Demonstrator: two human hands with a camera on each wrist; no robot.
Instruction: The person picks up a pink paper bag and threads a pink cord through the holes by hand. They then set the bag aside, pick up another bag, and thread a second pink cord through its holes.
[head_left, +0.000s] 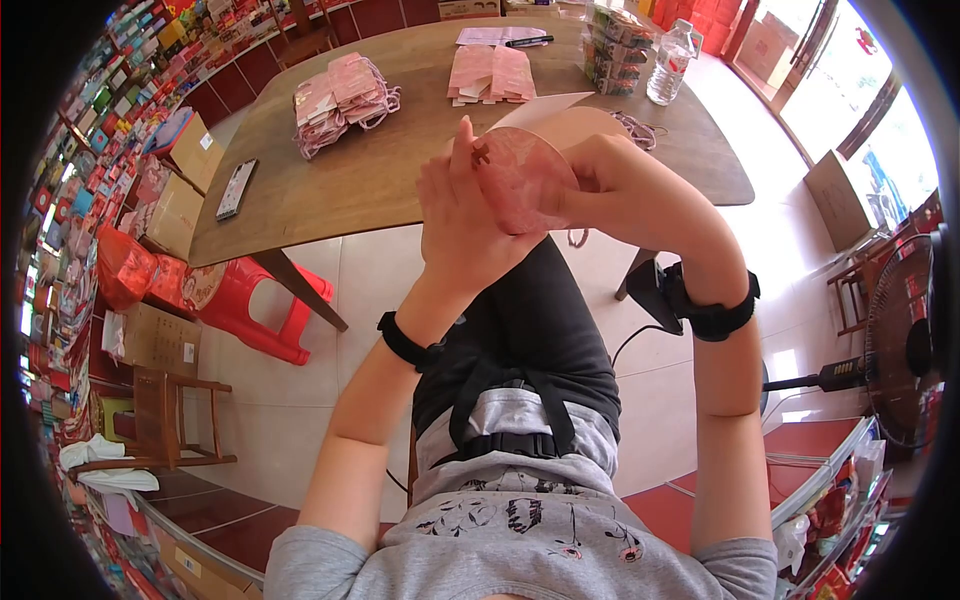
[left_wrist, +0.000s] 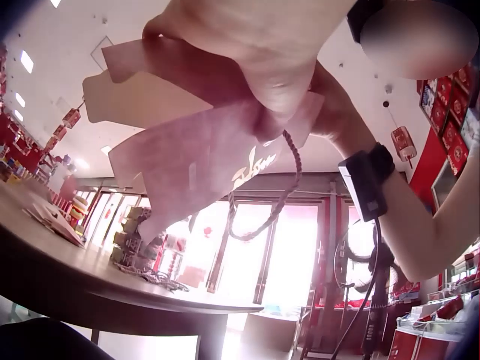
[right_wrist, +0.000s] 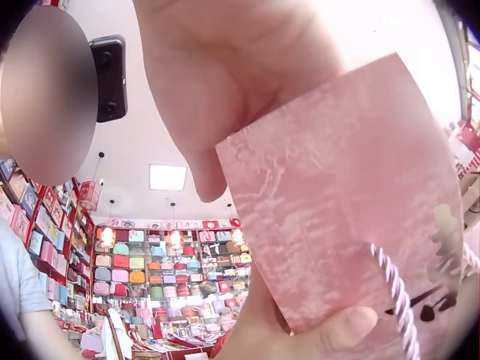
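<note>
A pink paper bag (head_left: 525,180) with a marbled pattern is held up over the table's front edge. My left hand (head_left: 455,220) holds its left side, the thumb lying on the bag's face in the right wrist view. At the opposite side, my right hand (head_left: 625,190) pinches the bag between thumb and fingers. From the face of the bag (right_wrist: 337,195) hangs a twisted cord handle (right_wrist: 403,307). The left wrist view shows several open flaps on the bag (left_wrist: 187,165) and gold lettering. Part of the right hand is hidden there.
On the wooden table (head_left: 420,120) lie a pile of pink bags with cords (head_left: 345,100), flat pink bags (head_left: 492,75) and a black pen (head_left: 530,41). A plastic bottle (head_left: 672,65) stands at the far right. A red stool (head_left: 265,300) is left, a fan (head_left: 905,340) right.
</note>
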